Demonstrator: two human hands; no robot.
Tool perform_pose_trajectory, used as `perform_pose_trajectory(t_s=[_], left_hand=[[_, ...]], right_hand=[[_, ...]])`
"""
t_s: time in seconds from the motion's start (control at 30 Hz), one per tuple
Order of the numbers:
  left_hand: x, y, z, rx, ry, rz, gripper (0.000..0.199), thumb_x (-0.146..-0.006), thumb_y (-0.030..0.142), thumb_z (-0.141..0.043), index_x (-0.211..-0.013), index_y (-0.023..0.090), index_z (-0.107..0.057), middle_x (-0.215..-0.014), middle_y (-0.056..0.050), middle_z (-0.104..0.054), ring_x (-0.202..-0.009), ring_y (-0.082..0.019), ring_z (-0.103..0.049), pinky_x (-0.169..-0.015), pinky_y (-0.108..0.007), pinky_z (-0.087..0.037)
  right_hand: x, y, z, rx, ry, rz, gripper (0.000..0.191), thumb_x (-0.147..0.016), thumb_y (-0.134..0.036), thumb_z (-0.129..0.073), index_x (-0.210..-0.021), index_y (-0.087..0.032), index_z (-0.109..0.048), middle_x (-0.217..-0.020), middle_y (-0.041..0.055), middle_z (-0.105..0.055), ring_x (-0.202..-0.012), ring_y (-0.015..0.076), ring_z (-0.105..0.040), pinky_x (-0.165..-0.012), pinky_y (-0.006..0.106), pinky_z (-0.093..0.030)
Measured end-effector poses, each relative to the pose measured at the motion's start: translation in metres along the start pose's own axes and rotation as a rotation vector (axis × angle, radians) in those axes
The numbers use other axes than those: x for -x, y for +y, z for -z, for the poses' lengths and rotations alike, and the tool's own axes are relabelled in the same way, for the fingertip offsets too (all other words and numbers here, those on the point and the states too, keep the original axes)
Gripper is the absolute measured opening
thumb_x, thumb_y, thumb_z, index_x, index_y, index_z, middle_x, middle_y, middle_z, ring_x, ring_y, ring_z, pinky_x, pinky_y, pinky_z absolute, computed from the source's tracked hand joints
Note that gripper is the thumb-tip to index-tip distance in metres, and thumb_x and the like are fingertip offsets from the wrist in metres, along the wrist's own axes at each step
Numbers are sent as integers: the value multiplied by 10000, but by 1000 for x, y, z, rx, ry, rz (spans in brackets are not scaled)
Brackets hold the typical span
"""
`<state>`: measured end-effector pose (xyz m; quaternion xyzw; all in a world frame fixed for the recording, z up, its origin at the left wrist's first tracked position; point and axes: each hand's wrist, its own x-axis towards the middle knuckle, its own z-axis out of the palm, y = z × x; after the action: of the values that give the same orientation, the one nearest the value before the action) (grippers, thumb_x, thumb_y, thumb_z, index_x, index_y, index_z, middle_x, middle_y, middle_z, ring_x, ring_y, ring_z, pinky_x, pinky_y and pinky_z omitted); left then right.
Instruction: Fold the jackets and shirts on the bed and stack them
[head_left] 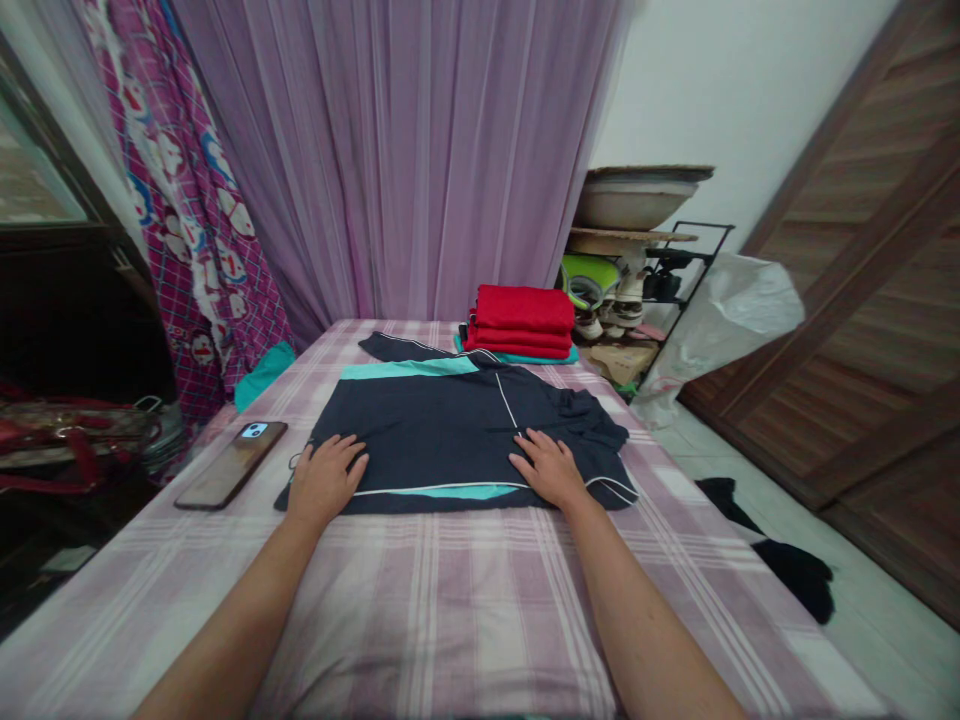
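A dark navy jacket [427, 425] with turquoise panels and white piping lies flat on the checked bed cover [420, 590]. Its collar end points right, and one sleeve sticks out at the far left. My left hand [324, 480] rests on the jacket's near left corner, fingers spread. On the near right part, close to a white piping line, my right hand [549, 466] lies flat with its fingers apart. Neither hand grips the cloth.
A phone [232, 468] lies face down left of the jacket. Behind it sits a stack of folded red clothes [523, 315] on a turquoise piece. Purple curtains [420, 160] hang at the back. A shoe rack [697, 270] and a white plastic bag [720, 330] stand at right.
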<state>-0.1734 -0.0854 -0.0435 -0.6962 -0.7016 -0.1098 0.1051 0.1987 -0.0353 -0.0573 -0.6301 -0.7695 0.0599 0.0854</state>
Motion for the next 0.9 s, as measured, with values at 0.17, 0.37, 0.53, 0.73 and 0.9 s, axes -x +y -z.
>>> perform_pose_trajectory(t_s=[0.17, 0.37, 0.53, 0.73, 0.9], left_hand=[[0, -1, -2, 9, 30, -9, 428, -951, 394, -389, -1204, 243, -699, -1359, -68, -641, -1328, -299, -518, -1123, -558, -332], [1, -2, -4, 39, 46, -3, 413, -946, 393, -402, -1182, 252, -709, -1341, -72, -653, -1316, -302, -529, -1115, -564, -335], [1, -2, -4, 58, 61, 1, 405, -941, 396, -410, -1170, 261, -715, -1330, -70, -661, -1306, -299, -538, -1114, -565, -336], [1, -2, -2, 33, 39, -6, 425, -947, 392, -393, -1187, 237, -707, -1339, -75, -654, -1313, -306, -532, -1101, -563, -349], [1, -2, -2, 25, 43, -20, 431, -946, 391, -390, -1190, 227, -705, -1337, -79, -655, -1308, -306, -536, -1101, -559, -350]], right_hand=[[1, 0, 1, -6, -3, 3, 524, -996, -489, -383, -1441, -247, -515, -1563, 95, -411, -1454, 260, -331, -1168, 519, -240], [0, 1, 0, -8, 7, 11, 515, -995, -486, -391, -1431, -246, -525, -1557, 97, -420, -1452, 260, -335, -1165, 527, -244], [-1, 2, -2, -18, 12, 13, 509, -992, -483, -402, -1422, -246, -536, -1550, 98, -429, -1448, 261, -341, -1163, 530, -247], [0, 3, -2, -24, 24, 13, 500, -988, -487, -408, -1412, -260, -547, -1545, 97, -438, -1443, 260, -351, -1161, 526, -251], [0, 2, -1, -25, 23, 15, 498, -991, -482, -404, -1415, -259, -542, -1548, 93, -435, -1446, 257, -347, -1163, 527, -248]])
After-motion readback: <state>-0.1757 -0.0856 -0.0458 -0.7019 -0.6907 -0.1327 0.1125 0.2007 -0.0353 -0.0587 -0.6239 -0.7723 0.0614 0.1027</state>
